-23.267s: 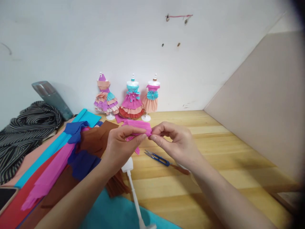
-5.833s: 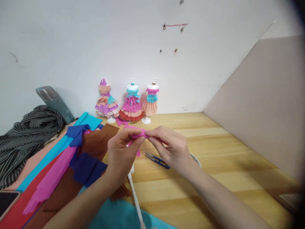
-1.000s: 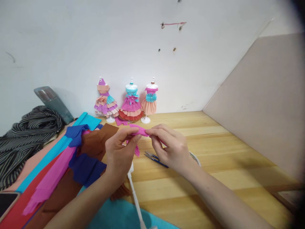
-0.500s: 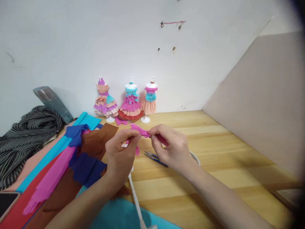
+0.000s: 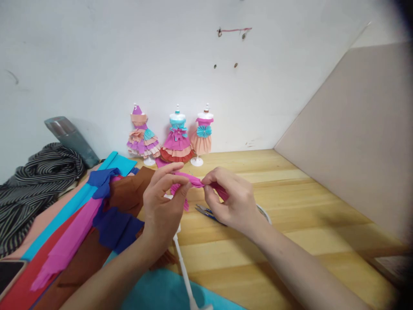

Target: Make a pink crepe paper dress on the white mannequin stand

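My right hand (image 5: 230, 196) pinches a gathered strip of pink crepe paper (image 5: 194, 181) between thumb and forefinger, with more of the strip bunched under its palm. My left hand (image 5: 166, 196) is closed in a pinch at the strip's other side, its middle finger raised; the fingertips partly cover the paper. Below and behind the left hand lies a white doll stand (image 5: 183, 262), its rod toward me and its upper part mostly hidden. Pleated pink paper (image 5: 186, 204) shows beside the left thumb. Small blue-handled thread snips (image 5: 206, 212) lie under the right hand.
Three mini dress forms in paper dresses (image 5: 177, 142) stand by the wall. Folded crepe paper (image 5: 74, 241) in several colours is heaped at left, beside striped cloth (image 5: 41, 185) and a leaning bottle (image 5: 71, 140). A blue sheet (image 5: 167, 288) lies in front; a white ring (image 5: 264, 214) is behind my right hand.
The left middle finger has lifted over the strip, and the left part of the pink paper looks more bunched and narrower. The right hand keeps its pinch, nearly still.
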A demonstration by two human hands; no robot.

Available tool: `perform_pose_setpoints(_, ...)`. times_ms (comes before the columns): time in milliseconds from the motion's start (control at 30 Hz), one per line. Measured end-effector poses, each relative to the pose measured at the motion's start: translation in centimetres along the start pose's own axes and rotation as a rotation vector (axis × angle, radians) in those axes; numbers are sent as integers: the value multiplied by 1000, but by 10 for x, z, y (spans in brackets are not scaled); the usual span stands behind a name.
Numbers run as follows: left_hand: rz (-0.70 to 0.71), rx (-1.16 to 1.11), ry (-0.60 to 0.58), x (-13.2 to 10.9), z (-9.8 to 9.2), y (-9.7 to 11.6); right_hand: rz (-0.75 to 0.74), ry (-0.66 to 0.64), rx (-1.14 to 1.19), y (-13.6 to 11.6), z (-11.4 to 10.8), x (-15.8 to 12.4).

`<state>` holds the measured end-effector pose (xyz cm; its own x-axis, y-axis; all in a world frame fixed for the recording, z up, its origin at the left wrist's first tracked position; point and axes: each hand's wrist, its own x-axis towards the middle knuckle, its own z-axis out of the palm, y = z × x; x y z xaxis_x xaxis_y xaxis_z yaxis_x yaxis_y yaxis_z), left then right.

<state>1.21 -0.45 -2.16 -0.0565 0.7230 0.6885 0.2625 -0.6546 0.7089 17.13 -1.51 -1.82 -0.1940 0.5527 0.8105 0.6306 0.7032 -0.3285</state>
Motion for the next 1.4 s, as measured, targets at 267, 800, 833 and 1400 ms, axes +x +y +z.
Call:
perform_pose_setpoints(267,61,108,-72,5,-6,5,13,-11,-35,1,0,0)
perform_pose_setpoints(800,-313,-85,-210,9,-6,9,359,-187,128,0,-5,7)
perform_pose_setpoints(833,-332,-94,-211,10,-7,10,387,-200,138,1,-5,6)
perform_pose_setpoints(1400,-643,-246,-417,25,-15,17,573,-295,284,12,-1,2)
